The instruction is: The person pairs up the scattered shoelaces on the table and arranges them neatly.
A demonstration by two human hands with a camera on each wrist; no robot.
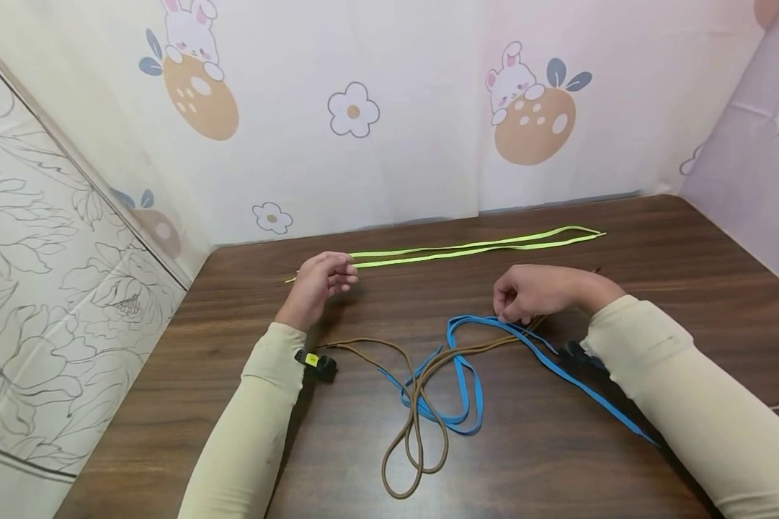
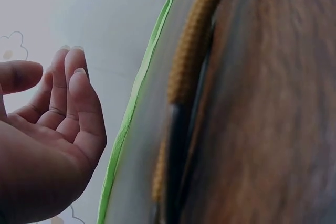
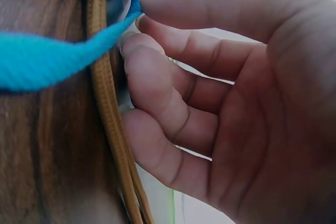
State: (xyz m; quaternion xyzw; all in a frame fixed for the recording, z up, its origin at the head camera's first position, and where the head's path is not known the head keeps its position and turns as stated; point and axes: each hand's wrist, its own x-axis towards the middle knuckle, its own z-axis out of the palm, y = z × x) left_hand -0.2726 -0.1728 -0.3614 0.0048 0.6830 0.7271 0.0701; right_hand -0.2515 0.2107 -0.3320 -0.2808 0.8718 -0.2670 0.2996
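Note:
Between thumb and forefinger my right hand [image 1: 530,292] pinches a flat blue shoelace [image 3: 52,59], whose loops trail down to the table in the head view [image 1: 472,404]. A round brown shoelace [image 1: 398,496] lies tangled with the blue one, and its doubled strand [image 3: 113,124] runs just under my right fingers. My left hand [image 1: 319,285] is near the left end of a neon green shoelace [image 1: 454,252], its fingers loosely bent and holding nothing. In the left wrist view that hand [image 2: 52,124] is apart from the green lace [image 2: 128,108].
The dark wooden table [image 1: 337,461] meets a wall covering [image 1: 415,144] with rabbit prints at the back. A floral panel [image 1: 52,288] stands along the left. A black wrist camera [image 1: 324,367] sits on the left sleeve.

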